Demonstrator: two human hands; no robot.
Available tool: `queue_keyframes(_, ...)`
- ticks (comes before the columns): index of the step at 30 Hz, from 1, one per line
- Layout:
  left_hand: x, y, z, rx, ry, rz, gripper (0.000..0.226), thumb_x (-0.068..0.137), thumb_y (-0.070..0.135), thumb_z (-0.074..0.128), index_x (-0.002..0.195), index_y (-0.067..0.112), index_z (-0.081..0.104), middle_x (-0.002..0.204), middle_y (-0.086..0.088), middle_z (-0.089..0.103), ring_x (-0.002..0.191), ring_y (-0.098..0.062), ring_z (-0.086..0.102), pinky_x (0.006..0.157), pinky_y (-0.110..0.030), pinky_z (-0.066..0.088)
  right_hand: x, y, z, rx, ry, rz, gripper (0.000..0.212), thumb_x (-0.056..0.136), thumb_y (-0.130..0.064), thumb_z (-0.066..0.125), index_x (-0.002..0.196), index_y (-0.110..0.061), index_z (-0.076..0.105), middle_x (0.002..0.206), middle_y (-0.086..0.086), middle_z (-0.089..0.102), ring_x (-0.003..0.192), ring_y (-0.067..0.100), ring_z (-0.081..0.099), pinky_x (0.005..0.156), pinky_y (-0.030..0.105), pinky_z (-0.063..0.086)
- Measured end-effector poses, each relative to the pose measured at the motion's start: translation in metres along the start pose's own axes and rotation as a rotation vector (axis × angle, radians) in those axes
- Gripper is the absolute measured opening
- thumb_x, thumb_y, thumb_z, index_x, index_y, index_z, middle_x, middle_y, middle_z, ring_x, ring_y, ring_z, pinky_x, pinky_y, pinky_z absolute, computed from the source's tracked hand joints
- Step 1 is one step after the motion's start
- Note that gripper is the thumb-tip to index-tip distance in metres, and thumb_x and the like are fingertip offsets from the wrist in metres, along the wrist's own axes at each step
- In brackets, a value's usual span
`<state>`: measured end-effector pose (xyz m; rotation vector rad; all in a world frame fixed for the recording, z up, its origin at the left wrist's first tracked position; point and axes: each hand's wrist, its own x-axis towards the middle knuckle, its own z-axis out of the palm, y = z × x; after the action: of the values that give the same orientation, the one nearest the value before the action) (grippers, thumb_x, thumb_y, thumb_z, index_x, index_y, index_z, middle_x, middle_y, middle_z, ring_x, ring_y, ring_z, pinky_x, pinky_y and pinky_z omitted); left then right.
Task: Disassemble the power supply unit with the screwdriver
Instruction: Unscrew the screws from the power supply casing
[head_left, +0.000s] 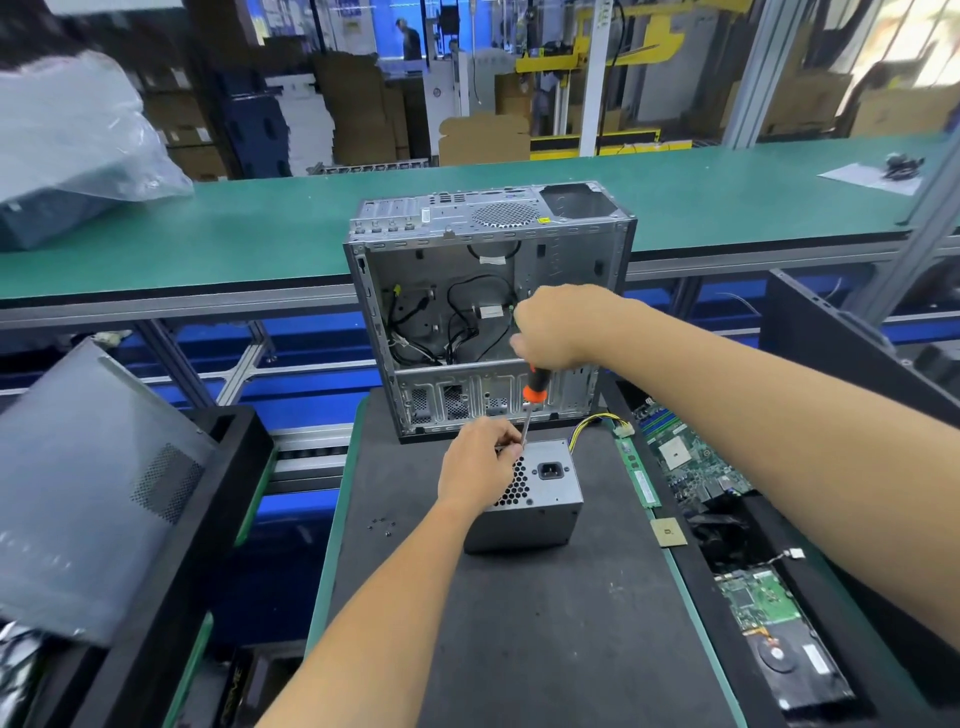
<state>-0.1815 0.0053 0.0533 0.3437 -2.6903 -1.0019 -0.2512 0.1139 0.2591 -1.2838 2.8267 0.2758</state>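
Screwdriver (534, 395) stands nearly upright in the right hand (558, 327), whose fingers wrap its black-and-orange handle so the tip bears down at the far top edge of the power supply unit (540, 499). That grey box sits on the dark mat (545, 623), just in front of the gutted computer case (488, 306). The left hand (475, 467) pinches the shaft low, probably to steady the tip on a screw; loose screws (382, 525) lie beside it.

Single view, head-worn, wide-angle. You look forward and down from above your own forearms onto the dark bench (545, 597), close in. The open computer case (488, 306) sits centre frame, facing you; beyond it lies a green conveyor bench (260, 223), then warehouse background. Straight lines bow at the frame edges.
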Motion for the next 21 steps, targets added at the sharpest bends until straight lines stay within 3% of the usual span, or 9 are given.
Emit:
queue_keyframes(4,0.0006,-0.0003,0.0004,-0.002,-0.002,-0.001,0.007,0.089,0.028,0.059,0.085,0.033,0.062,0.095,0.016,0.059,0.095,-0.003,0.052,0.079,-0.031,0.044,0.0,0.0049,-0.002,0.238,-0.091,-0.16,0.008,0.086,-0.017,0.058,0.092,-0.014,0.054,0.085,-0.001,0.059,0.081,0.024,0.057,0.066,0.035,0.045)
queue_keyframes(7,0.0008,0.0003,0.0001,-0.007,-0.004,-0.009,0.007,0.089,0.029,0.06,0.084,0.034,0.062,0.096,0.016,0.059,0.095,-0.003,0.053,0.08,-0.032,0.045,-0.0038,0.0068,-0.0051,0.361,-0.135,-0.172,0.026,0.07,0.001,0.062,0.091,-0.014,0.059,0.088,-0.001,0.057,0.08,0.022,0.054,0.069,0.038,0.049)
queue_keyframes(10,0.0011,0.0008,0.0002,-0.009,0.005,-0.008,0.009,0.089,0.029,0.06,0.082,0.035,0.062,0.093,0.018,0.059,0.09,0.0,0.054,0.076,-0.029,0.044,-0.0031,0.0047,0.0006,0.41,-0.104,-0.095,0.009,0.08,-0.014,0.058,0.088,-0.012,0.055,0.085,0.006,0.063,0.077,0.03,0.065,0.063,0.038,0.05)
queue_keyframes(12,0.0013,0.001,0.0004,-0.009,0.003,-0.012,0.009,0.089,0.029,0.06,0.082,0.035,0.062,0.093,0.018,0.059,0.09,0.0,0.054,0.077,-0.029,0.044,-0.0019,0.0008,0.0007,0.286,-0.135,-0.029,0.016,0.091,-0.021,0.045,0.085,-0.009,0.054,0.08,0.013,0.065,0.061,0.029,0.068,0.051,0.029,0.045)
queue_keyframes(14,0.0012,0.0005,0.0006,-0.01,0.002,-0.018,0.008,0.089,0.029,0.06,0.083,0.033,0.063,0.093,0.017,0.059,0.091,-0.001,0.055,0.077,-0.03,0.044,0.002,-0.0003,0.002,0.148,-0.122,-0.038,0.022,0.095,-0.015,0.041,0.08,-0.007,0.055,0.076,0.015,0.066,0.054,0.023,0.06,0.047,0.026,0.041)
queue_keyframes(18,0.0014,0.0008,0.0011,-0.003,-0.004,-0.018,0.008,0.089,0.028,0.06,0.082,0.033,0.062,0.095,0.017,0.059,0.091,-0.003,0.055,0.077,-0.03,0.044,0.0039,0.0067,0.0011,0.319,-0.022,-0.193,0.005,0.09,-0.018,0.055,0.091,-0.013,0.054,0.083,0.005,0.066,0.075,0.024,0.062,0.067,0.034,0.05)
queue_keyframes(21,0.0012,0.002,0.0001,-0.002,0.001,-0.014,0.01,0.088,0.027,0.06,0.081,0.034,0.061,0.094,0.017,0.059,0.091,-0.002,0.053,0.075,-0.028,0.04,-0.0027,0.0084,-0.004,0.489,-0.075,-0.237,0.025,0.078,-0.005,0.064,0.098,-0.02,0.062,0.093,-0.002,0.068,0.08,0.019,0.061,0.067,0.03,0.051)
